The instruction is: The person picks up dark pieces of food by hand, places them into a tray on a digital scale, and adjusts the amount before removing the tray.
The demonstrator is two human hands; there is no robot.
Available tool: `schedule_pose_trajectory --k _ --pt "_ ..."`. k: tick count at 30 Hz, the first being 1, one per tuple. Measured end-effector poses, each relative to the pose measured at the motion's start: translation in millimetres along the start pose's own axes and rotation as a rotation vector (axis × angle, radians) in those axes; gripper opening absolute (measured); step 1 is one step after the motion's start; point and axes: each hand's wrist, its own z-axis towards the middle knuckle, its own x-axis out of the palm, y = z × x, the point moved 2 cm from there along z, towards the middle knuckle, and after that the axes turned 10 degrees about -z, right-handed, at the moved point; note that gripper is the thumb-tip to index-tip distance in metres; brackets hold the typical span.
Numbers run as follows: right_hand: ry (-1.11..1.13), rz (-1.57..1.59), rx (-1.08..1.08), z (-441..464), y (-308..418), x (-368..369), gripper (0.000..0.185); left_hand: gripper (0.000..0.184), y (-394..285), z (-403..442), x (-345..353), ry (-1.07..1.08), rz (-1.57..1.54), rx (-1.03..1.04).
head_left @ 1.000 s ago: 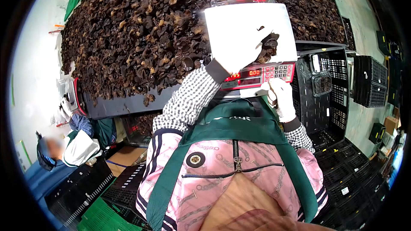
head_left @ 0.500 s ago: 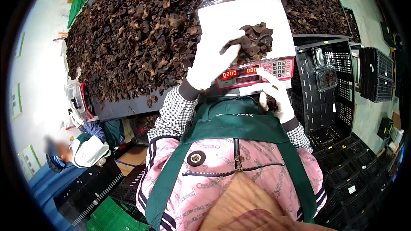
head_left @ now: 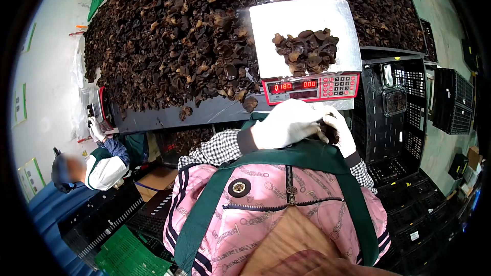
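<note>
My gloved right hand (head_left: 343,132) is closed around a few dark wood ear mushrooms (head_left: 330,133), in front of the scale's keypad side. Against it comes my gloved left hand (head_left: 286,124), its fingers curled in at the same mushrooms; what its fingertips pinch is hidden. Just beyond both hands stands a red and white digital scale (head_left: 265,28), its display reading 0.180 and 0.00. A loose heap of wood ears (head_left: 308,51) lies on its white plate, touched by neither hand.
A large mound of wood ears (head_left: 179,41) covers the dark table (head_left: 215,116) on the left. More fill a crate (head_left: 381,15) behind right. A black crate (head_left: 378,138) at right holds clear plastic boxes (head_left: 394,101). At far left, a co-worker (head_left: 105,163) reaches toward another scale (head_left: 102,110).
My left hand has left the heap on the scale and come back to my right hand near my apron. The reading fell from 0.200 to 0.180.
</note>
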Motion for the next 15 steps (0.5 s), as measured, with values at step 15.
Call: schedule_pose_trajectory --k 15 --pt "-0.521 -0.450 -0.424 28 90 -23 0.017 0.010 81 30 -73 -0.421 0.567 -0.065"
